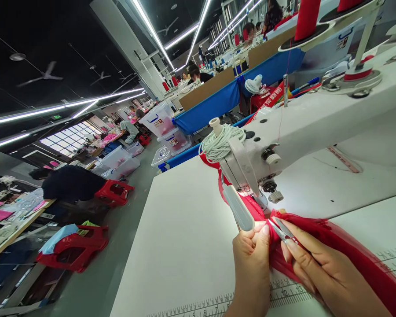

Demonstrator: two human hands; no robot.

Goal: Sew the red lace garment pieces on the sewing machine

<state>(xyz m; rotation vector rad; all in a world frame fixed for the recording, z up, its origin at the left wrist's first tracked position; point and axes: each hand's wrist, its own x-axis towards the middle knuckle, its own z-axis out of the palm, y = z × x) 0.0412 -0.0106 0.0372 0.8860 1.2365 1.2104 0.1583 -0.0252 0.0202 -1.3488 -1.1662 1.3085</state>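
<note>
Red fabric point(320, 226) runs from under the sewing machine point(303, 123) across the table to the lower right. My left hand point(253, 259) pinches an edge of this cloth between thumb and fingers, just in front of the needle area. In my right hand point(317, 259) is a pair of thread snips point(282, 230), held between thumb and fingers. The blades point up and left at the cloth, close to my left thumb. A grey lamp point(239, 208) on the machine head hangs above my left hand. The needle tip is hard to make out.
A printed ruler scale point(214, 306) runs along the front of the white table point(171, 229). A coil of pale cord point(222, 143) sits on the machine head. Red thread cones point(306, 20) stand behind. Red stools point(74, 251), plastic bins point(158, 119) and seated people are farther off.
</note>
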